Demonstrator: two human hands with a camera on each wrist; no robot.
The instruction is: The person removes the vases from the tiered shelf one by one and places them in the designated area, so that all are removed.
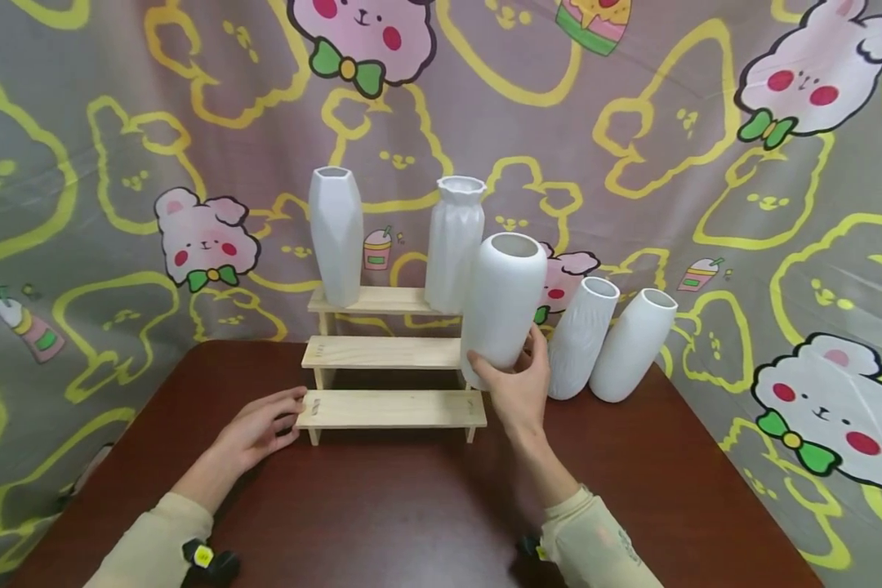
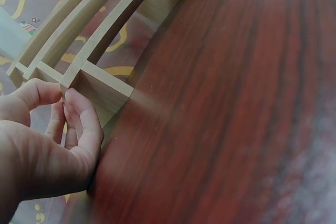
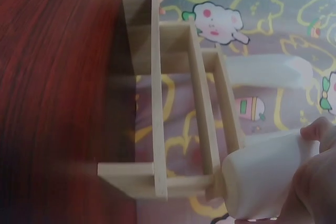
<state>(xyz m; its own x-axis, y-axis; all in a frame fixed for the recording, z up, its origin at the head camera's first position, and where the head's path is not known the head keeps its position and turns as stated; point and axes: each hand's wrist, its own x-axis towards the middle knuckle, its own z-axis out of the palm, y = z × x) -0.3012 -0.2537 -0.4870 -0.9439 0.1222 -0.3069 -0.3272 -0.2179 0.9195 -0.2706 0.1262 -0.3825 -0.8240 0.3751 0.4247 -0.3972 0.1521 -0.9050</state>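
My right hand point(image 1: 518, 388) grips a smooth white vase point(image 1: 505, 298) low on its body, thumb in front and fingers round the far side. The vase leans slightly, and its base overlaps the right end of the middle step of a three-tier wooden stand point(image 1: 389, 408). In the right wrist view the base of the vase point(image 3: 252, 182) is right at that step's end. My left hand point(image 1: 260, 429) pinches the left end of the lowest step; in the left wrist view thumb and fingertips meet at its corner. A faceted vase point(image 1: 336, 237) and a ruffled-neck vase point(image 1: 456, 245) stand on the top step.
Two more white vases, one textured point(image 1: 583, 339) and one smooth point(image 1: 634, 347), stand tilted in view on the dark red-brown table point(image 1: 412, 506), right of the stand. A patterned cloth point(image 1: 250, 147) hangs behind and at both sides.
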